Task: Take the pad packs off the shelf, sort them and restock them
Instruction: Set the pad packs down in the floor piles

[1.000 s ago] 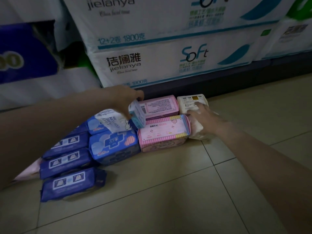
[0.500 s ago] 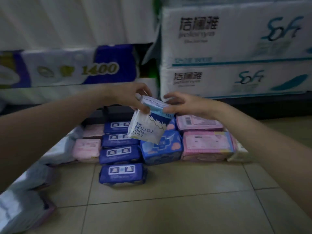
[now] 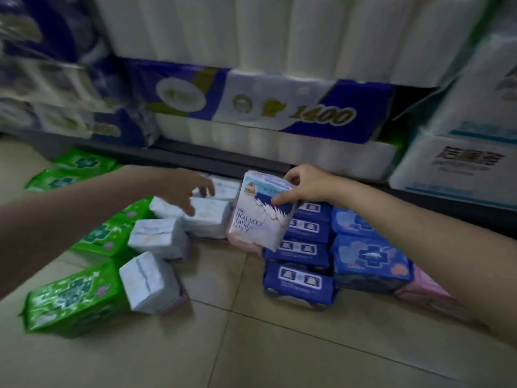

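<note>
Packs of pads lie sorted by colour on the tiled floor (image 3: 251, 345) along the foot of the shelf (image 3: 223, 161). The right hand (image 3: 307, 186) pinches a white soft-plastic pad pack printed "PURE COTTON" with a dark blue jagged band (image 3: 263, 214), thumb on its front face and fingers curled over its top, holding it in the air above the pink packs (image 3: 240, 242) near the shelf foot. The left hand (image 3: 190, 191) reaches with fingers spread and loose, holding nothing, just over the white paper-wrapped packs (image 3: 207, 219) that trail from the shelf foot toward the near floor.

Beside them on the left lie bright green plastic packs (image 3: 75, 298); to the right run a row of dark blue packs (image 3: 300, 281) and a row of lighter blue packs with a cross print (image 3: 369, 256), with more pink ones (image 3: 430, 292) beyond.

Judging from this, the held pack is about to join one group. The grip is only at the top, so the slick wrapper could slip and drop onto the pink packs. It could also be taken for one of the white packs and sorted wrongly. The reaching left hand might nudge the loosely laid white packs out of line.
</note>
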Tool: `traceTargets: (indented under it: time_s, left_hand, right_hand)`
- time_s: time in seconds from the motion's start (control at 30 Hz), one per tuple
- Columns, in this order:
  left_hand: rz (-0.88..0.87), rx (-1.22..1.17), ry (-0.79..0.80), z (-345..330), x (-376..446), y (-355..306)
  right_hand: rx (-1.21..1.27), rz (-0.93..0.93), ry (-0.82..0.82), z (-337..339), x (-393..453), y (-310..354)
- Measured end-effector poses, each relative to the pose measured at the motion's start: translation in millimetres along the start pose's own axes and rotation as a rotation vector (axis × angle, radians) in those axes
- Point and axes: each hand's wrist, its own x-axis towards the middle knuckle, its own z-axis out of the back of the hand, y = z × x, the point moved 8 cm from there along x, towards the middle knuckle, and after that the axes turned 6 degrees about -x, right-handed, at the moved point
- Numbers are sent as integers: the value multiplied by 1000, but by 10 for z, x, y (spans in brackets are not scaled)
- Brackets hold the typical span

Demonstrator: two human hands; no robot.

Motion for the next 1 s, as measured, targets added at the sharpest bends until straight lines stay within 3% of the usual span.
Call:
traceTargets:
  time_s: [0.13,0.3,0.47,0.63,0.73,0.9,1.0]
  left_hand:
    - [159,72,70,-421,-83,640]
    - [118,-33,39,-640,-110,1111]
    - [184,-36,-14,-897,-56,1318]
    - [172,-146,-73,-903,-7,1438]
    - [97,-415,-50,-792,-43,1355]
    - [-27,-609,-74,-549,-9,1062]
    - [-63,-957,-85,-515,-49,1122]
  right_hand:
    - [88,2,193,-557,267,317]
    - [186,-27,279,-1001,562,530]
    - [-340,154,189,-1424,743,759]
    - [-298,164,118,-1719,816,840]
    - [-299,179,132,-1620,870,878]
    - [185,154,69,-1229,850,1031]
    - [483,59,152,-1118,794,912]
